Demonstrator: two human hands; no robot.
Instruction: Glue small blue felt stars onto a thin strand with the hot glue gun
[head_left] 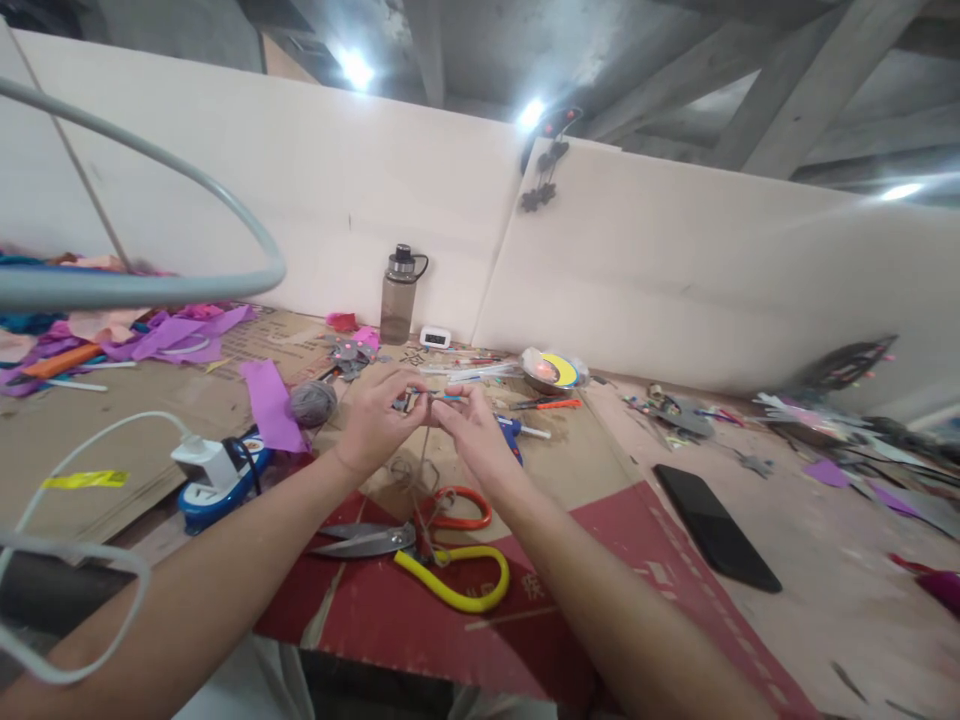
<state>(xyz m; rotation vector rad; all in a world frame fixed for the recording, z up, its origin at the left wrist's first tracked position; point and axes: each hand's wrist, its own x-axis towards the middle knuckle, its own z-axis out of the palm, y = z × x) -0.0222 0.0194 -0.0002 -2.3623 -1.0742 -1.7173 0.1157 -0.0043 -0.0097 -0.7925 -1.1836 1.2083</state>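
Observation:
My left hand (381, 418) and my right hand (474, 430) meet above the cardboard, fingertips pinched close together. Grey yarn (424, 452) hangs from the pinch of my left hand down to loose loops on the scissors. Between the hands runs a thin blue stick (448, 398), its right part at my right fingertips; its exact kind is too small to make out. Below lie large scissors (367, 540), blades apart, one handle red and the other yellow. A ball of grey yarn (313, 402) rests left of my left hand. Beside my right wrist is a blue glue gun (511, 436).
A bottle (397, 300) and a small white clock (435, 338) stand by the board wall. Left are a power strip (225, 488) with a charger and purple fabric (271, 405). Right are a metal bowl (552, 374), orange-handled scissors (559, 404) and a black phone (716, 527).

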